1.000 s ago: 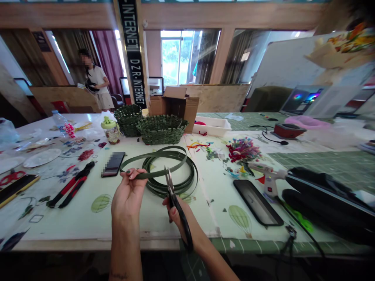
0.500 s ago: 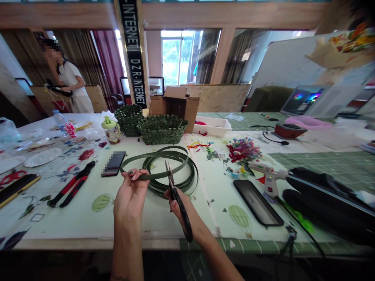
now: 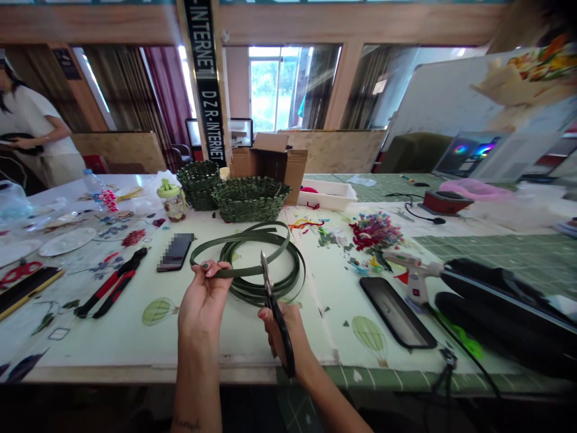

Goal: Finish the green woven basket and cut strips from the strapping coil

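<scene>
My left hand (image 3: 205, 294) pinches a flat dark green strip (image 3: 246, 272) between thumb and fingers. That strip runs right to the blades of black-handled scissors (image 3: 282, 337), which my right hand (image 3: 293, 334) grips by the handles. Their blades point up and away, nearly closed across the strip; whether it is cut through I cannot tell. Behind both hands a coil of the same green strip (image 3: 295, 270) lies on the table, with one loop rising above it. Two woven green baskets, one wide (image 3: 250, 201) and one rounder (image 3: 198, 186), stand beyond the coil.
Red-and-black pliers (image 3: 112, 282) and a phone (image 3: 175, 252) lie to the left. On the right are a black phone-like object (image 3: 396, 313), a glue gun (image 3: 417, 279) and colourful fuzzy stems (image 3: 374, 231). A cardboard box (image 3: 295, 174) stands behind the baskets. A person (image 3: 40, 132) is at far left.
The scissor blades have come closer together at the strip. Both my hands have shifted slightly, the right one a little lower. The person in the background has moved left.
</scene>
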### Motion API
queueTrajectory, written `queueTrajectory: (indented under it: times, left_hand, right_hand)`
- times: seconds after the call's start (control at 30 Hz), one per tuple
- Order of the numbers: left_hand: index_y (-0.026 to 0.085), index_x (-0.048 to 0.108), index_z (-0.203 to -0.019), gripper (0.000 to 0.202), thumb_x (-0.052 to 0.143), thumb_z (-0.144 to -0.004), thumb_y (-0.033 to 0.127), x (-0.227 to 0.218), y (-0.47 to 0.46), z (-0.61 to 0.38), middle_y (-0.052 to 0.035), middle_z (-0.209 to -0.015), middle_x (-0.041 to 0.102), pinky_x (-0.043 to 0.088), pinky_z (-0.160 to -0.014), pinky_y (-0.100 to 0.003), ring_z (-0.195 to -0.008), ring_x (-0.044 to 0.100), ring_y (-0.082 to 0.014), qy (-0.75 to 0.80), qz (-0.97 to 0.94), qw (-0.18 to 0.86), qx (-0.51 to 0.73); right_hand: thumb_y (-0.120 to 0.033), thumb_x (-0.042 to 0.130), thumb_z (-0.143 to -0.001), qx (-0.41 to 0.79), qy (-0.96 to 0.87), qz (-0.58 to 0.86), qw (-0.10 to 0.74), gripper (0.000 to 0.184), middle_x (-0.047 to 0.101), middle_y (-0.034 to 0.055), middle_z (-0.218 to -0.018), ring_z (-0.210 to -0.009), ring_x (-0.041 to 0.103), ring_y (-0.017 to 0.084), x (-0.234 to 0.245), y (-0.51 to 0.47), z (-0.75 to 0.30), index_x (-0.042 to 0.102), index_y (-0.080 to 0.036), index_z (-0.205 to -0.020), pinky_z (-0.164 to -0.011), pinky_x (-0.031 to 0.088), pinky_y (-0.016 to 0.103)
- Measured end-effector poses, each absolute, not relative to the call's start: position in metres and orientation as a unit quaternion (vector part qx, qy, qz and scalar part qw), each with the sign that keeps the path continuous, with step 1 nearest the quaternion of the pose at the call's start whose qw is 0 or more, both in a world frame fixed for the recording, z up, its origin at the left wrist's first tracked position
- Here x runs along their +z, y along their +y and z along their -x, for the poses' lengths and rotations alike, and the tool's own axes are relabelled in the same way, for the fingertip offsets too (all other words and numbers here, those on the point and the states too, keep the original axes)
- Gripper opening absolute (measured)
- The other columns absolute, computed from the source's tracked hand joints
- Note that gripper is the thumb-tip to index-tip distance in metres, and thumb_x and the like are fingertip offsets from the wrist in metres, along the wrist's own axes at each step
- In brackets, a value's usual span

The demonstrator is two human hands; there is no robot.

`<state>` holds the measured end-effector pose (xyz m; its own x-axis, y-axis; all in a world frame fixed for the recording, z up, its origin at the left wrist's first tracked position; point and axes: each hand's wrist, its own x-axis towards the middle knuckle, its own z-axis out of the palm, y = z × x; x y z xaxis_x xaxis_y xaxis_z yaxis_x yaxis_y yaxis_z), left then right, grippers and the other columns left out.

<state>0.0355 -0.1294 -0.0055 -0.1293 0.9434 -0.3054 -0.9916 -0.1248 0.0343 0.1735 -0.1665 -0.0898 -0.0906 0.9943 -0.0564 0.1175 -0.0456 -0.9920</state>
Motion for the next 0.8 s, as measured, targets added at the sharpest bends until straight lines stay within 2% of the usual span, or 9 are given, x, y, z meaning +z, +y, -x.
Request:
queueTrajectory:
  times: [0.13,0.2,0.27,0.33,0.43,0.5,0.6,0.7,0.8]
  left_hand:
    - [0.016,0.037,-0.069,0.031,0.022,-0.096,0.016,-0.012,-0.129,-0.029,0.0055,-0.061,0.039,0.047,-0.059,-0.023,-0.047,0.040,-0.0036,0.110,0.077,0.650,0.748]
    - [0.015,0.040,-0.070,0.032,0.021,-0.096,0.014,-0.018,-0.131,-0.022,0.0052,-0.060,0.041,0.047,-0.060,-0.025,-0.046,0.040,-0.0042,0.105,0.039,0.647,0.754]
    - [0.015,0.043,-0.070,0.033,0.022,-0.095,0.013,-0.027,-0.136,-0.014,0.0051,-0.059,0.041,0.046,-0.060,-0.025,-0.046,0.039,-0.0047,0.095,0.003,0.642,0.761]
    - [0.015,0.044,-0.071,0.032,0.024,-0.096,0.015,-0.037,-0.143,-0.008,0.0048,-0.059,0.042,0.045,-0.060,-0.024,-0.046,0.038,-0.0052,0.075,-0.026,0.644,0.761]
    - [0.015,0.045,-0.070,0.031,0.028,-0.095,0.021,-0.050,-0.154,-0.002,0.0044,-0.058,0.041,0.044,-0.060,-0.024,-0.047,0.038,-0.0060,0.048,-0.075,0.643,0.761]
    - [0.015,0.045,-0.068,0.030,0.033,-0.094,0.024,-0.052,-0.161,0.000,0.0047,-0.056,0.038,0.043,-0.058,-0.023,-0.047,0.036,-0.0067,0.057,-0.124,0.632,0.763]
    - [0.016,0.048,-0.065,0.030,0.044,-0.090,0.030,-0.047,-0.166,0.004,0.0041,-0.052,0.037,0.041,-0.057,-0.024,-0.048,0.035,-0.0088,0.109,-0.238,0.608,0.749]
    - [0.017,0.056,-0.064,0.026,0.056,-0.083,0.034,-0.040,-0.168,0.007,0.0019,-0.050,0.042,0.042,-0.062,-0.029,-0.051,0.041,-0.0125,0.185,-0.366,0.554,0.725]
    - [0.015,0.065,-0.068,0.014,0.065,-0.076,0.026,-0.041,-0.168,0.004,-0.0014,-0.054,0.051,0.042,-0.068,-0.031,-0.053,0.044,-0.0144,0.283,-0.456,0.470,0.700]
  right_hand:
    - [-0.072,0.042,-0.072,0.496,-0.581,0.486,0.425,0.054,0.034,-0.0063,-0.045,-0.037,0.033,0.008,-0.087,-0.173,-0.190,0.044,-0.019,-0.065,-0.034,0.029,0.020]
    - [-0.073,0.036,-0.073,0.439,-0.626,0.478,0.432,0.057,0.038,-0.0045,-0.048,-0.041,0.036,0.009,-0.082,-0.174,-0.216,0.048,-0.018,-0.068,-0.038,0.032,0.022]
    - [-0.071,0.036,-0.075,0.351,-0.622,0.560,0.420,0.055,0.042,-0.0026,-0.049,-0.043,0.040,0.012,-0.077,-0.170,-0.250,0.050,-0.018,-0.070,-0.042,0.033,0.024]
    - [-0.068,0.039,-0.075,0.220,-0.585,0.695,0.356,0.051,0.050,0.0014,-0.050,-0.048,0.048,0.017,-0.077,-0.163,-0.286,0.049,-0.020,-0.063,-0.046,0.034,0.026]
    - [-0.062,0.044,-0.076,0.075,-0.548,0.809,0.201,0.045,0.060,0.0091,-0.058,-0.060,0.059,0.026,-0.086,-0.151,-0.328,0.055,-0.020,-0.065,-0.051,0.036,0.031]
    - [-0.056,0.044,-0.078,0.034,-0.536,0.833,0.129,0.042,0.064,0.0132,-0.066,-0.067,0.062,0.030,-0.095,-0.146,-0.343,0.060,-0.018,-0.071,-0.052,0.037,0.032]
    - [-0.049,0.045,-0.083,-0.007,-0.539,0.838,0.081,0.041,0.066,0.0169,-0.076,-0.073,0.063,0.031,-0.104,-0.144,-0.348,0.065,-0.013,-0.082,-0.056,0.041,0.034]
    - [-0.037,0.053,-0.082,-0.112,-0.580,0.802,0.091,0.033,0.065,0.0212,-0.090,-0.083,0.062,0.033,-0.103,-0.144,-0.339,0.067,-0.008,-0.087,-0.067,0.046,0.038]
    - [-0.033,0.054,-0.083,-0.134,-0.659,0.711,0.205,0.031,0.063,0.0198,-0.103,-0.094,0.060,0.032,-0.099,-0.143,-0.313,0.065,-0.009,-0.100,-0.081,0.046,0.042]
